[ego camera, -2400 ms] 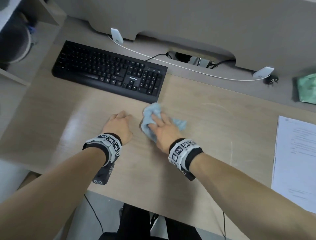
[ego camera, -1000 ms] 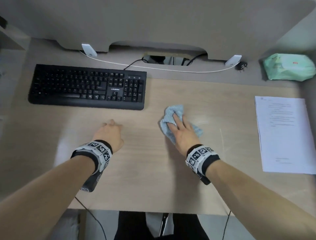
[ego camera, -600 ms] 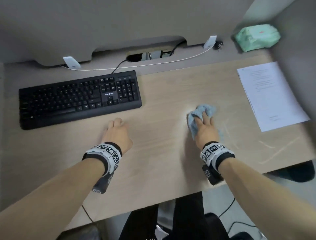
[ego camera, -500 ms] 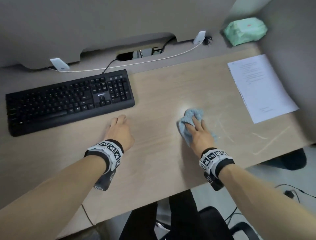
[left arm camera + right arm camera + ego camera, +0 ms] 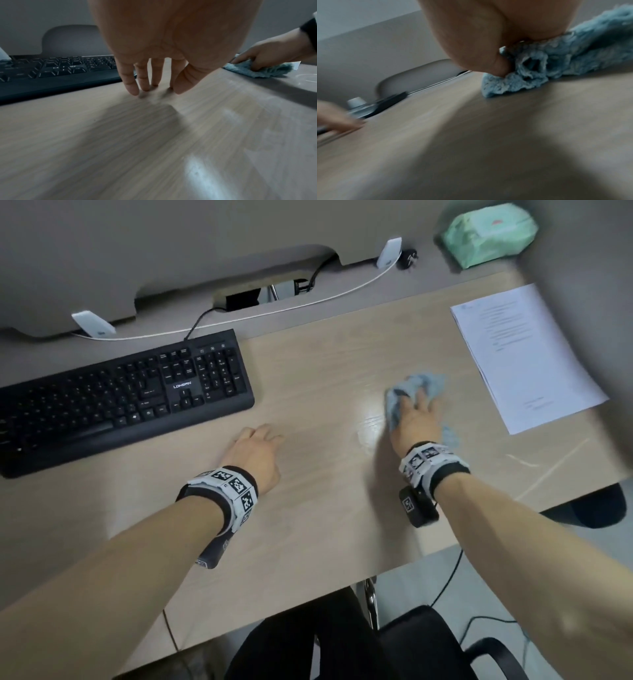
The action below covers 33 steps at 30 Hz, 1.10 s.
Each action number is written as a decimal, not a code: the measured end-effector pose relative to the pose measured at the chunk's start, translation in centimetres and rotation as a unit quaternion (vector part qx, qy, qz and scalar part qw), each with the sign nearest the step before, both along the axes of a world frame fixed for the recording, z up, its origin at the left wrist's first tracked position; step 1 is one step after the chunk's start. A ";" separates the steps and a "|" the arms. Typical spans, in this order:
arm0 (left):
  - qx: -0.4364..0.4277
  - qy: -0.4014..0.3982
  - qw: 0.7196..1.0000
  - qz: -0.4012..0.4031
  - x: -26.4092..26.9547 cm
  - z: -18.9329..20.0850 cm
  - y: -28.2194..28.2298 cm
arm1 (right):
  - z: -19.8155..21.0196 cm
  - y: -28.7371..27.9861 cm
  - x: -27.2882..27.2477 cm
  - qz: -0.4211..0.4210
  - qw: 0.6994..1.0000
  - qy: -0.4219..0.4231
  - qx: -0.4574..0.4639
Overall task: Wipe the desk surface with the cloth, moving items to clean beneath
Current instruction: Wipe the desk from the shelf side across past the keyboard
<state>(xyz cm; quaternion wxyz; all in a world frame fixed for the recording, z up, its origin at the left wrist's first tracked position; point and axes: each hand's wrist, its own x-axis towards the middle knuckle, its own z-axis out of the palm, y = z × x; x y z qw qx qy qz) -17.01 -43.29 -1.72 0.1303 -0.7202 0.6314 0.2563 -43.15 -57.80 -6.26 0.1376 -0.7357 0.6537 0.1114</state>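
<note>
A crumpled light-blue cloth (image 5: 428,381) lies on the wooden desk (image 5: 318,364), right of centre. My right hand (image 5: 418,412) lies on top of it, fingers spread over the fabric. In the right wrist view the thumb digs into a fold of the cloth (image 5: 573,54). My left hand (image 5: 270,436) holds nothing; its straight fingertips (image 5: 132,89) touch the bare desk just in front of the black keyboard (image 5: 120,398). From the left wrist view the cloth (image 5: 254,70) shows at the far right under the other hand.
A printed paper sheet (image 5: 524,354) lies just right of the cloth. A green wipes pack (image 5: 489,234) sits at the back right corner. A white cable (image 5: 239,320) runs along the back ledge. A black chair (image 5: 428,645) stands below the desk's front edge.
My right hand has slid the cloth rightward across the desk, from beside the keyboard toward the paper. The left hand has stayed in front of the keyboard.
</note>
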 end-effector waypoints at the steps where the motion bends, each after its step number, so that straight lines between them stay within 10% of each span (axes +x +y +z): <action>1: 0.003 -0.005 1.000 0.001 -0.2 0.2 -0.1 | -0.6 0.8 0.4 0.049 0.999 -0.012 0.007; 4: 0.019 -0.013 1.000 0.004 -0.5 0.7 -0.3 | -0.7 2.6 -1.5 0.135 0.991 -0.007 0.023; 15: 0.044 -0.025 0.999 -0.001 -1.1 1.5 -0.7 | 0.8 -4.3 -4.7 -0.037 0.998 0.049 0.021; 24: 0.074 -0.024 0.997 0.004 -1.0 1.9 -1.0 | 0.3 2.9 -1.1 0.235 0.969 -0.061 0.039; 33: 0.038 -0.021 0.999 -0.013 -0.4 1.0 0.2 | 0.1 -0.2 -0.2 0.067 0.997 -0.021 0.021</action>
